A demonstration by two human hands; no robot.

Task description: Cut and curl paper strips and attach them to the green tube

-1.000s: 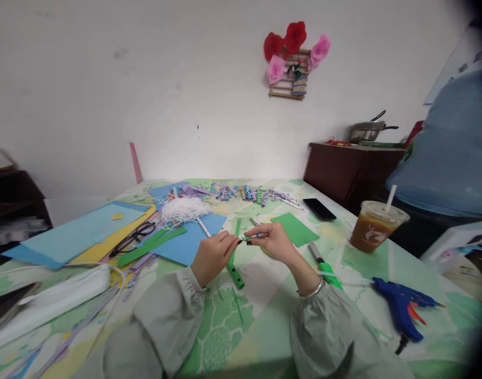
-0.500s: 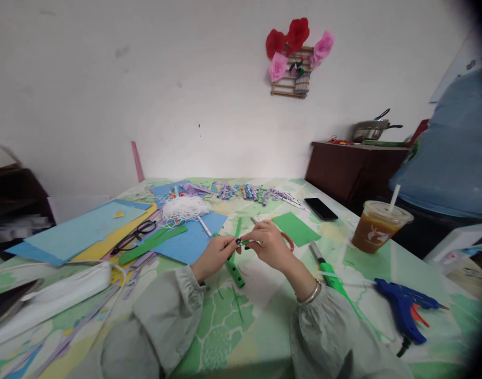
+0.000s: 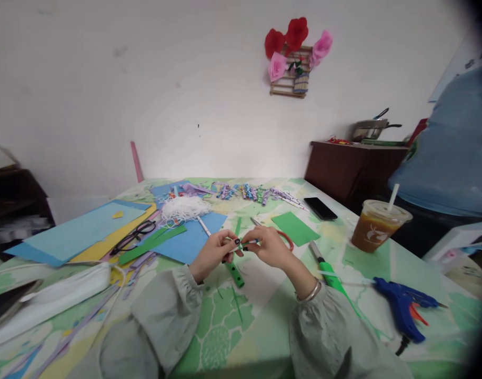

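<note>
My left hand (image 3: 212,255) and my right hand (image 3: 271,246) meet over the middle of the table, fingertips pinched together. Between them is a small, slim green and whitish piece (image 3: 243,245), mostly hidden by the fingers; I cannot make out its kind. Under my left hand lies a green tube with dark holes (image 3: 236,276). Scissors (image 3: 287,240) with a red handle lie behind my right hand, partly covered. Just beyond them is a green paper sheet (image 3: 296,228). A white stick (image 3: 203,226) lies on blue paper behind my left hand.
At right are a utility knife (image 3: 317,252), a blue glue gun (image 3: 401,305), a drink cup (image 3: 377,227) and a black phone (image 3: 320,208). On the left lie white string (image 3: 183,209), glasses (image 3: 134,236) and coloured paper (image 3: 79,226). Small curled paper pieces (image 3: 244,191) line the back.
Both hands stay over the same spot. My right hand has lowered slightly and its fingers have shifted on the small piece; my left fingers have curled in more.
</note>
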